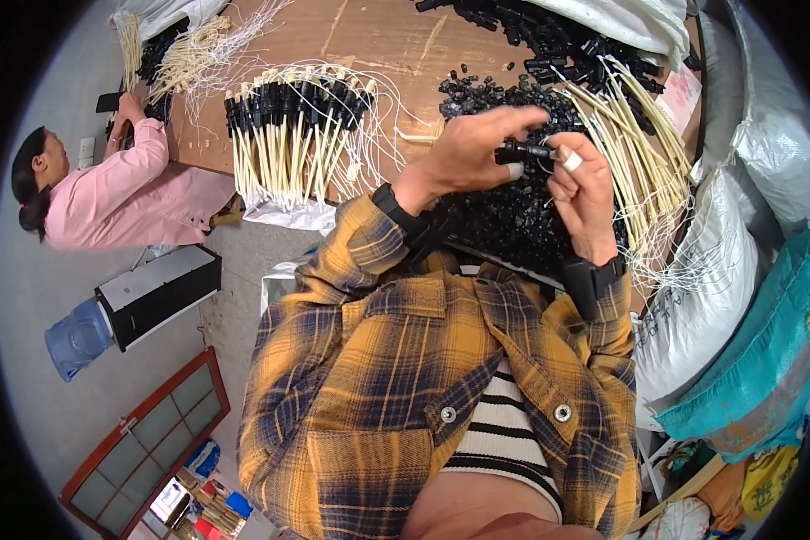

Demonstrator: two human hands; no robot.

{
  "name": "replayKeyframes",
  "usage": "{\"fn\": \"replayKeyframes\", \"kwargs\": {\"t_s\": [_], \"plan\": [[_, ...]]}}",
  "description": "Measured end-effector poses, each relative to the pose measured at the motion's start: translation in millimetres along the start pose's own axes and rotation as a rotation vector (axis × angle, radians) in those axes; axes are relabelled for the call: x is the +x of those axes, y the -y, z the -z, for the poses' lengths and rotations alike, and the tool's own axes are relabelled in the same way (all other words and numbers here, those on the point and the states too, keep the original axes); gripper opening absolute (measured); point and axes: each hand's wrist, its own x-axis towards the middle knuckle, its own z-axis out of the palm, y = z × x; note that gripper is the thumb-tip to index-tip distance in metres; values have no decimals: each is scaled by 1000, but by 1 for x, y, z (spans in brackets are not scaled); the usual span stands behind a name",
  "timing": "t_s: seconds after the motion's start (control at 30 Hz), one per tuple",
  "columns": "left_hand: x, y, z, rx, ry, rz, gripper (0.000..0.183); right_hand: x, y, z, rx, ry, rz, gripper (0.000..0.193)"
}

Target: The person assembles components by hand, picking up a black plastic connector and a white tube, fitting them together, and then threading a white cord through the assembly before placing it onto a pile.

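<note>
A small black cylindrical plastic fitting (pixel 528 151) is held above a pile of loose black plastic parts (pixel 504 202). My left hand (pixel 463 148) grips its left end between thumb and fingers, with a grey cover on the thumb tip. At the other end my right hand (pixel 587 184) is closed in a pinch, a white band round one finger. A cream sleeve (pixel 416 139) sticks out to the left behind my left hand; whether it joins the fitting is hidden.
Finished-looking bundles of black fittings with cream sleeves (pixel 288 135) lie left on the brown table (pixel 369 36). Loose cream sleeves with white wires (pixel 643 162) lie right, beside white sacks (pixel 711 279). A person in pink (pixel 117 189) works at the far left.
</note>
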Motion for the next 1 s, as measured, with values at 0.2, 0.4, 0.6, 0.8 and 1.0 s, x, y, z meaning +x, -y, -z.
{"fn": "replayKeyframes", "kwargs": {"t_s": [0.2,0.4,0.6,0.8,1.0], "plan": [[-6,24,4,193,85,10,32,-3,2,-5,-1110,-67,332,25],[-19,7,-5,460,7,-36,21,0,-4,-22,-1368,-200,142,12],[-37,10,23,600,-215,-99,16,7,-25,-42,-1241,-115,422,29],[-85,71,111,1187,-623,132,16,17,-23,-37,-1558,78,595,33],[-57,69,83,1033,-616,128,43,19,-16,-14,-1610,44,444,36]]}}
